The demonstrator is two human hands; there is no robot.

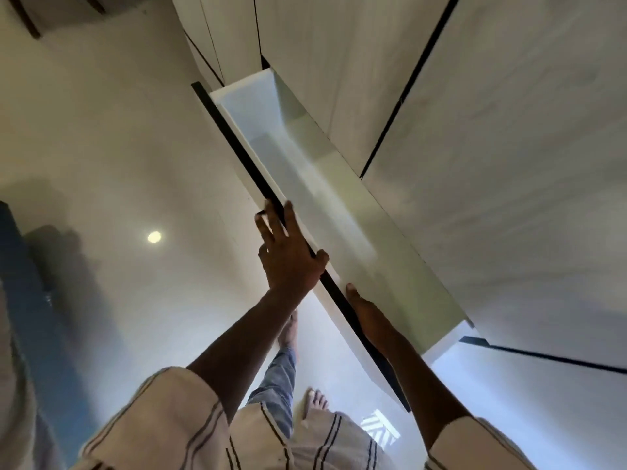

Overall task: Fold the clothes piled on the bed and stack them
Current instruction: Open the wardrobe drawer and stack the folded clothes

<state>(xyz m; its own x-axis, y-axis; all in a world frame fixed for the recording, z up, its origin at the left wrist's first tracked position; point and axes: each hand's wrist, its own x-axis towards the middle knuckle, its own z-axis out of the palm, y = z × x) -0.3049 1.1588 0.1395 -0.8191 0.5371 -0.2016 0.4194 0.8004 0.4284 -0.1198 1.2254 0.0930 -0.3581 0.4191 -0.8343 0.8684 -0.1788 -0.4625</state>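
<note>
"So, what's in the drawer (319, 205) you've got hold of?"

"Only its own white bottom and white walls show, from my hands right out to the far end (the view is a little smeared, mind)."

"And how are you holding it?"

"My left hand (288, 256) clamps the dark top rim of the front, with the thumb hooked over to the inside and the fingers spread down the outer face. My right hand (368, 317) sits just beside it, nearer my body, thumb lying along the same rim. Its fingers are behind the front panel, so I cannot tell whether they curl."

"What edges are there, and how much room?"

"Beyond my hands the drawer stands out from the pale cabinet fronts (475, 130). On my side of the grip lies glossy floor (118, 130), with a round light spot (154, 236) to the left of my left hand. My bare feet (287, 329) are below my forearms, clear of the drawer front."

"Give me a count."

"One drawer pulled out, two hands on its rim, two feet, two striped sleeves (163, 408) and one light spot. The clothes are out of my sight. A blue edge (20, 266) far to the left of my left arm may be the bed, but I cannot tell."
</note>
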